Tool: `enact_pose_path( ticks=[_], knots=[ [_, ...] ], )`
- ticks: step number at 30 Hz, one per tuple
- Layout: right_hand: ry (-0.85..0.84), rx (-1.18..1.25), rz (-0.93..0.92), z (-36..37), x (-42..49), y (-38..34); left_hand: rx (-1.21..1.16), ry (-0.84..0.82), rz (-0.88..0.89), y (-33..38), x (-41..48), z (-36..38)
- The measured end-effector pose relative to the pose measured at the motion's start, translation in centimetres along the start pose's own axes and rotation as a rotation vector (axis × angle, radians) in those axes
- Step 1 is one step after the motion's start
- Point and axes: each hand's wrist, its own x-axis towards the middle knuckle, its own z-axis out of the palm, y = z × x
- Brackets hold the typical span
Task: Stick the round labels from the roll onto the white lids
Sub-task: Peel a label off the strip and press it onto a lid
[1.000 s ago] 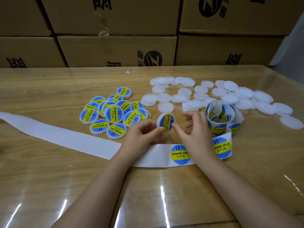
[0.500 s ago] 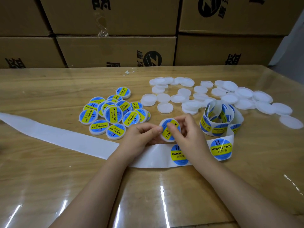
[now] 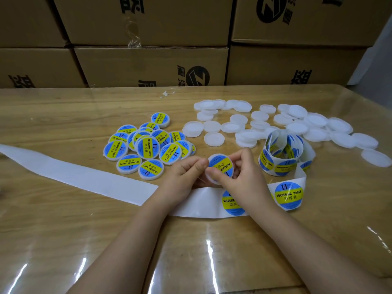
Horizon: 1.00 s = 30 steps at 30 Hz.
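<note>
Even overhead light streaks glare across the glossy table (image 3: pixel 53 219); edges bow.

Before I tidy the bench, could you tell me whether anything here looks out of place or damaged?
Nothing looks damaged or spilled. Two small things stand out: a torn white scrap lies alone near the far edge of the table, and the empty backing strip trails across it and out of view to the left.

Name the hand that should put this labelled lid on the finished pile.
Left, probably. The left hand pinches the labelled lid and lies beside the finished pile; the right hand, also on the lid, sits over the label strip.
</note>
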Motion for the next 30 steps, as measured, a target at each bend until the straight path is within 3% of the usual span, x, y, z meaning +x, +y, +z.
enact_pose_path(
  ticks=[7,14,22,30],
  knots=[
    [0.074,0.045,0.013,-0.14,0.36,0.38,-0.011,-0.039,0.003,-0.28,0.04,0.28],
    [-0.059,0.034,0.020,-0.14,-0.09,-0.34,-0.071,-0.073,-0.013,-0.18,0.06,0.48],
    [-0.043,0.067,-0.070,-0.38,0.03,-0.21,0.030,0.025,-0.013,0.06,0.08,0.15],
    [-0.263,0.288,-0.053,-0.02,-0.29,-0.60,-0.123,0.103,-0.071,-0.19,0.45,-0.34]
  ],
)
